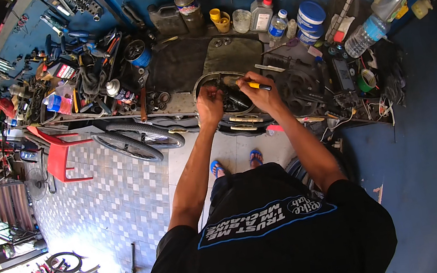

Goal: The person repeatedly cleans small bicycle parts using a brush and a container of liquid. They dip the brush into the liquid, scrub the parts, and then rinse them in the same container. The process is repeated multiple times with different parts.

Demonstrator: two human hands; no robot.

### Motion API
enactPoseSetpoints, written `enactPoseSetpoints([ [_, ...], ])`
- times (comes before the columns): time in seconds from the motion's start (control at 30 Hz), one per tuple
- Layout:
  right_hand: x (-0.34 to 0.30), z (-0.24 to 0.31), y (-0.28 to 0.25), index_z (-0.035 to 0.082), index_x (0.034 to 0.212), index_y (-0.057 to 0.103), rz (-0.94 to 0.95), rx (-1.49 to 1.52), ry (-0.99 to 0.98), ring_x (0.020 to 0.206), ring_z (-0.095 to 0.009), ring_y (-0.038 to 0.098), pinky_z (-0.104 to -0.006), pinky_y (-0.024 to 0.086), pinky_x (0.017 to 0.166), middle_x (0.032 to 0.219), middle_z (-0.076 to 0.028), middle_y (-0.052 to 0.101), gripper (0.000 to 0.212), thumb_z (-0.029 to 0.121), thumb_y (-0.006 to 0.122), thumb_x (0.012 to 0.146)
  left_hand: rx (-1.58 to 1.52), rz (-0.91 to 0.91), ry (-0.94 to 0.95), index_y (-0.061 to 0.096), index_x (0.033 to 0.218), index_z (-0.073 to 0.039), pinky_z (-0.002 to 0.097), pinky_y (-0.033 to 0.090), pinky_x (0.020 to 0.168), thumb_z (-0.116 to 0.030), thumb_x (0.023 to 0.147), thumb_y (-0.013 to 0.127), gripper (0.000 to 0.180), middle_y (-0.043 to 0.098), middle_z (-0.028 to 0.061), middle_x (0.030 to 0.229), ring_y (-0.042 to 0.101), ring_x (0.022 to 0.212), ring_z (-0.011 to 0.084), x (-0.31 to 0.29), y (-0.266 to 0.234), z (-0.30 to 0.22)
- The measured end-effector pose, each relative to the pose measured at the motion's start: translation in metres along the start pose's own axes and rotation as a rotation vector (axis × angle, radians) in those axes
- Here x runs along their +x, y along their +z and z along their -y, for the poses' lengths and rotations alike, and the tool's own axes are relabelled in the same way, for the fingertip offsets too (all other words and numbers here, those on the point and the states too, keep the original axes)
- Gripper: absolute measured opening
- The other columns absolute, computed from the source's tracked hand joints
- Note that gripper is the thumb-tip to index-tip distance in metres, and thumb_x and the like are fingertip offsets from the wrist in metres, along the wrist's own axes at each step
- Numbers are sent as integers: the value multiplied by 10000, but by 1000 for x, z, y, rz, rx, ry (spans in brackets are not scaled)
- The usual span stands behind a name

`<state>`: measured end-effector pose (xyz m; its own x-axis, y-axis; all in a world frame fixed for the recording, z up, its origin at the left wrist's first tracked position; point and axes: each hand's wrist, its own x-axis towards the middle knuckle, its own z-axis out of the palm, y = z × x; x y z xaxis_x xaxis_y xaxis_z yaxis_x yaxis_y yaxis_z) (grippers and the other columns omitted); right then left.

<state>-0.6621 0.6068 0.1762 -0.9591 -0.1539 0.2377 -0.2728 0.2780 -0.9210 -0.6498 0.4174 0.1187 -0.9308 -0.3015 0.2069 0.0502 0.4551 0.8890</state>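
Note:
At the bench's front edge lies a round metal basin (213,74) with dark parts and grime inside. My right hand (262,95) is closed around a tool with a yellow-and-black handle (259,85); its working end points left over the basin and looks like a brush, though it is too small to be sure. My left hand (210,105) reaches over the basin's left side, fingers bent together around something dark that they mostly hide. Inside the basin, between my hands, sits a black cylindrical part (237,100).
Left of the basin are a spray can (114,87), loose rings (159,100) and piled tools. Bottles (278,26), a blue-and-white tub (311,16) and a jerrycan (167,20) line the back. Below stand bicycle wheels (137,143) and a red chair (61,158).

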Motion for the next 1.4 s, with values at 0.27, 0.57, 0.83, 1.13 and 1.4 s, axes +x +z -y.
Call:
enactPoseSetpoints([
  [0.27,1,10,-1,33,1015,662,1,-104,-58,812,-141,726,-300,538,711,892,-102,756,217,241,718,991,46,11,50,622,1021,0,419,546,769,-81,864,768,230,716,164,923,701,834,322,0,-2,2],
  [0.57,9,3,-5,25,917,617,-3,-24,119,695,-79,641,-287,503,618,745,-37,666,283,282,696,1007,138,7,129,600,1003,-10,514,515,789,-56,860,733,201,669,193,988,656,905,430,-13,-9,-12],
  [0.83,10,11,-3,53,958,662,42,-220,-20,715,-240,687,-344,524,664,817,-117,712,226,268,733,954,358,102,-40,608,1049,-83,529,543,806,-102,904,693,169,663,130,1108,664,1001,427,-26,-24,-49],
  [1.13,12,0,-22,99,957,718,154,-446,64,808,-406,709,-438,559,698,815,-180,722,258,350,729,902,450,115,65,618,1099,-78,545,549,824,-127,944,653,166,644,164,1121,653,1035,408,-29,-30,-50],
  [1.4,1,-11,-24,91,960,721,137,-476,83,746,-364,708,-428,558,687,773,-151,721,288,377,703,932,473,153,157,605,1129,-1,540,548,823,-151,954,658,236,635,254,1073,644,993,457,-21,-22,-8],
])
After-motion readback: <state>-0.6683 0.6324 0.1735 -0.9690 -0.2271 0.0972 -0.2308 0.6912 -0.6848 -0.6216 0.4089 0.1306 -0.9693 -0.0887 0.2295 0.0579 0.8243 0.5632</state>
